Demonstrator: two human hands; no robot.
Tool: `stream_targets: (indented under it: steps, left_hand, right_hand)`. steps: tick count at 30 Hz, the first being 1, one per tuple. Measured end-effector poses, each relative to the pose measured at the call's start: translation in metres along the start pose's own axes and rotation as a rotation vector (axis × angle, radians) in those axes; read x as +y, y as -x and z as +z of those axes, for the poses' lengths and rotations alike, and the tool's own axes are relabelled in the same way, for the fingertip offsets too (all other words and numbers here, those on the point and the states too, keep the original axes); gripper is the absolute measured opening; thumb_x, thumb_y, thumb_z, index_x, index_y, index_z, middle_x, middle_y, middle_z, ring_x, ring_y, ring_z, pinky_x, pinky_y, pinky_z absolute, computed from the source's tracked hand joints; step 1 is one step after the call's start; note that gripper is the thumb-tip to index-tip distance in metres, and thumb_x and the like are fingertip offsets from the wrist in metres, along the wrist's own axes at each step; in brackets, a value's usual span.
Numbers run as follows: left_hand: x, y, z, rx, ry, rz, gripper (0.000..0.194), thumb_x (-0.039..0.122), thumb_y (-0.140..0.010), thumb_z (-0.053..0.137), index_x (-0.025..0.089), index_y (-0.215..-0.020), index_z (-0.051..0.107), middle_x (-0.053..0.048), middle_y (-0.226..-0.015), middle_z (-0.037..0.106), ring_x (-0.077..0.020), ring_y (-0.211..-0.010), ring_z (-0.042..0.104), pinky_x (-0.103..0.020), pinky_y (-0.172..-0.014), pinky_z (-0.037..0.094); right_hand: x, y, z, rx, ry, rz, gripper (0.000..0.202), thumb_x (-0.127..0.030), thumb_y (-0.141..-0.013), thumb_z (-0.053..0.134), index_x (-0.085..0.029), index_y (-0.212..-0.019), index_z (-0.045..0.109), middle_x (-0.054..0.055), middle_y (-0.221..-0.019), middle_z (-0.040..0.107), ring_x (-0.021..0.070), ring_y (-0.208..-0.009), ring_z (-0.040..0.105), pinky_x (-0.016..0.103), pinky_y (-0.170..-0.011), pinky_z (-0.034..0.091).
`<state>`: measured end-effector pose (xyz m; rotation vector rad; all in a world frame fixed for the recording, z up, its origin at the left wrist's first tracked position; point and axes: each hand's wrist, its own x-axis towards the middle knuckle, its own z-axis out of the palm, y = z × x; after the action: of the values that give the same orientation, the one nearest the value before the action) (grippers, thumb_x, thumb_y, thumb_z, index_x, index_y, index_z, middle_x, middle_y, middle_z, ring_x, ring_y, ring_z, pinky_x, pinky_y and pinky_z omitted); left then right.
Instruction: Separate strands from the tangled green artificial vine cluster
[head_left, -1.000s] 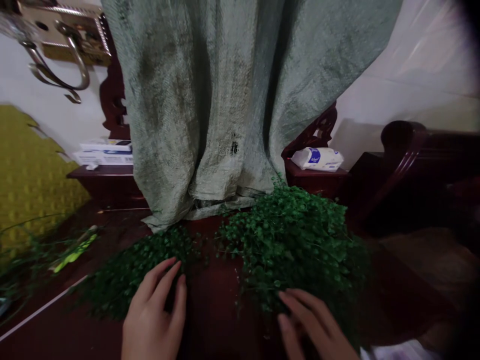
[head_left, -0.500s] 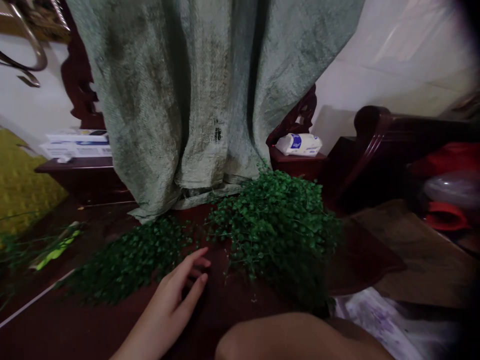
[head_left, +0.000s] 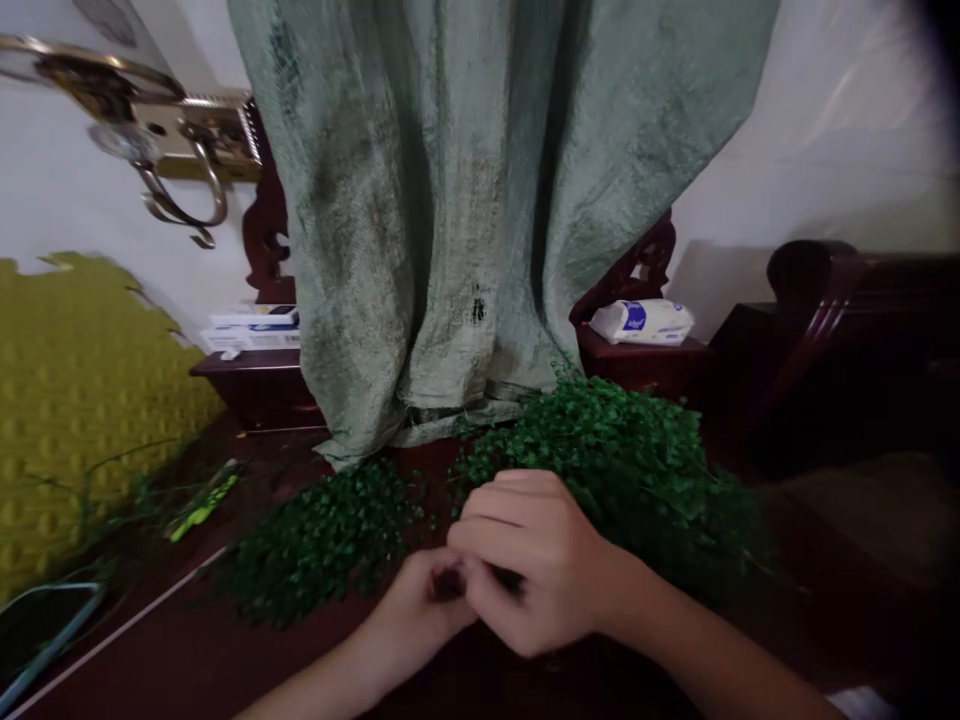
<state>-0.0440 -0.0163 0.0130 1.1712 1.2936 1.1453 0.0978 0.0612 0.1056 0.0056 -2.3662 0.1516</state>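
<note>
Brought together since half a second ago, the left hand [head_left: 416,605] and right hand [head_left: 536,555] now meet at 6 o'clock from the view's centre, where the left hand had reached out apart from the right. Both grips are curled, the right hand's fingers bent over the left hand's fingertips. Those fingertips are mostly covered, so I cannot tell whether anything is pinched between them.

Just beyond the right hand, toward 4 o'clock, the large pile of greens [head_left: 637,440] lies on the dark red counter [head_left: 180,650]; the hand and forearm hide part of its near side, and its right edge sinks into shadow. At 7 to 8 o'clock, beside the left hand, lies the small pile of greens [head_left: 322,545], its stems too dark to separate.

From 12 o'clock the grey-green sack [head_left: 465,200] hangs down behind both piles, its top cut off by the frame. Farther out, the white packet [head_left: 649,322] sits at 3 o'clock and white boxes [head_left: 255,335] at 9, partly behind the sack. A blurred yellow-green object [head_left: 204,507] lies at 8 o'clock; beyond it, a pale blue object [head_left: 52,640] is cut off.
</note>
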Motion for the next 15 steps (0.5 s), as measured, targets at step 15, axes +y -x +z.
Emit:
stream_targets:
  steps: [15]
  left_hand:
    - [0.008, -0.004, -0.021, 0.216, -0.296, 0.29, 0.01, 0.02, -0.083, 0.056, 0.018, -0.075, 0.062, -0.001, -0.071, 0.064, -0.0145, -0.068, 0.06, -0.023, -0.063, 0.048]
  right_hand:
    - [0.024, 0.028, 0.032, -0.516, -0.087, 0.429, 0.009, -0.023, -0.081, 0.061, -0.021, -0.072, 0.059, -0.003, -0.068, 0.065, 0.0142, -0.069, 0.061, 0.026, -0.079, 0.042]
